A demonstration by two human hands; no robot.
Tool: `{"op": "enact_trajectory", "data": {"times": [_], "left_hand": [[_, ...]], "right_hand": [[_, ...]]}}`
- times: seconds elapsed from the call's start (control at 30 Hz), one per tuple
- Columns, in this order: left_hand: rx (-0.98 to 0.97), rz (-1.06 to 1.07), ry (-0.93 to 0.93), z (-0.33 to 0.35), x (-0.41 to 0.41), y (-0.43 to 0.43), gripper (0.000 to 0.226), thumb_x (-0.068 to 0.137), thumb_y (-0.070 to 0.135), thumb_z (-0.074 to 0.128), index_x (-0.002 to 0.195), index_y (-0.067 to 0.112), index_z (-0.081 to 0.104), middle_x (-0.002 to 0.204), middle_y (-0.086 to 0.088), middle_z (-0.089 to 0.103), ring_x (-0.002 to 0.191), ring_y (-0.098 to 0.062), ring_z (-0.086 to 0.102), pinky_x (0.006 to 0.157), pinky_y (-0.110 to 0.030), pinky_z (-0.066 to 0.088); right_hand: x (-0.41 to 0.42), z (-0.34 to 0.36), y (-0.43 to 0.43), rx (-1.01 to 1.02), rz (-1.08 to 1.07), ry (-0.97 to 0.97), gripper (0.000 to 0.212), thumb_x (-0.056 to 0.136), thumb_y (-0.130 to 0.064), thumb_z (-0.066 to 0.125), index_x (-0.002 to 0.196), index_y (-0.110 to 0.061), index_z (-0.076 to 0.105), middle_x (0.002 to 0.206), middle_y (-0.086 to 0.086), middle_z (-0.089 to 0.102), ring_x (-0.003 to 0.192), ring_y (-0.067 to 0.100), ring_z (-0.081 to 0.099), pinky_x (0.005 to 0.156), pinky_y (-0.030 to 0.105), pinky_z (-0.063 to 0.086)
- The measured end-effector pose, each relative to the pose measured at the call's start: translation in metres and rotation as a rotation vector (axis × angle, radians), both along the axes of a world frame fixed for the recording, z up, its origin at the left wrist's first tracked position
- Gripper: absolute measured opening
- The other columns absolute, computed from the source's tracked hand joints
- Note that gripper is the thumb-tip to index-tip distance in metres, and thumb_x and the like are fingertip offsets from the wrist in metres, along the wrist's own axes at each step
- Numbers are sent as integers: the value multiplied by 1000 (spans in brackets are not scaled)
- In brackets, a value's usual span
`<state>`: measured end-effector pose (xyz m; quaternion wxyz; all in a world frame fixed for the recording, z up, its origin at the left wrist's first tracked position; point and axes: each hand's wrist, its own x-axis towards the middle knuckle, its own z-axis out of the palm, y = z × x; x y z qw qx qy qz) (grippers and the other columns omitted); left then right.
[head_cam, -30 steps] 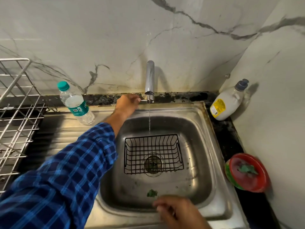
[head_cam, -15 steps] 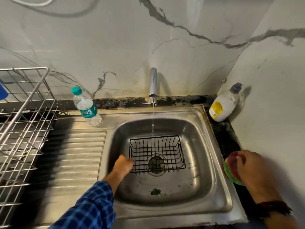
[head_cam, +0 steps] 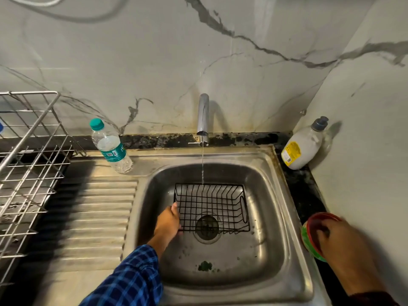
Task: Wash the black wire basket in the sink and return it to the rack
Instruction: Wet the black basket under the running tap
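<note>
Our left hand (head_cam: 168, 222) grips the one black wire basket (head_cam: 213, 206); our right hand (head_cam: 344, 246) touches one red tub (head_cam: 312, 223), grip unclear.

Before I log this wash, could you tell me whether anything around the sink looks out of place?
A green scrap lies on the sink floor in front of the black wire basket, like leftover food. The white soap bottle leans against the wall.

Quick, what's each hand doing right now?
Left hand: grips the black wire basket at its left end.
Right hand: on the red dish, blurred; grip cannot be told.
</note>
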<state>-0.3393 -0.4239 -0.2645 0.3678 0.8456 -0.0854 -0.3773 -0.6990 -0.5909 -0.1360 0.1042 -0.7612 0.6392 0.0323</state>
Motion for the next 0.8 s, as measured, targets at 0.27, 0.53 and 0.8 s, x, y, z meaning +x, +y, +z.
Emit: {"op": "enact_trajectory", "data": {"times": [0.27,0.53,0.8], "left_hand": [[-72,-114,-246,24,12,-10,38,106,46,29,113,22,58,98,2,66,69,-18,67,50,-25,55],[-151,-118,-255,46,3,-25,38,107,47,24,105,30,58,106,11,67,77,-18,67,57,-25,51],[-198,-85,-168,42,-7,-45,44,105,53,24,112,25,59,108,3,67,83,-21,67,63,-36,62]], "right_hand": [[-9,-14,-1,-64,-7,22,23,87,-17,69,107,-9,75,102,14,72,92,35,68,84,43,55],[-13,-21,-3,-36,-49,63,28,81,-16,74,108,-8,76,107,18,72,98,40,67,88,47,55],[-10,-23,-4,-43,-41,84,29,86,-15,69,114,-9,73,111,17,71,100,38,67,91,45,53]]}}
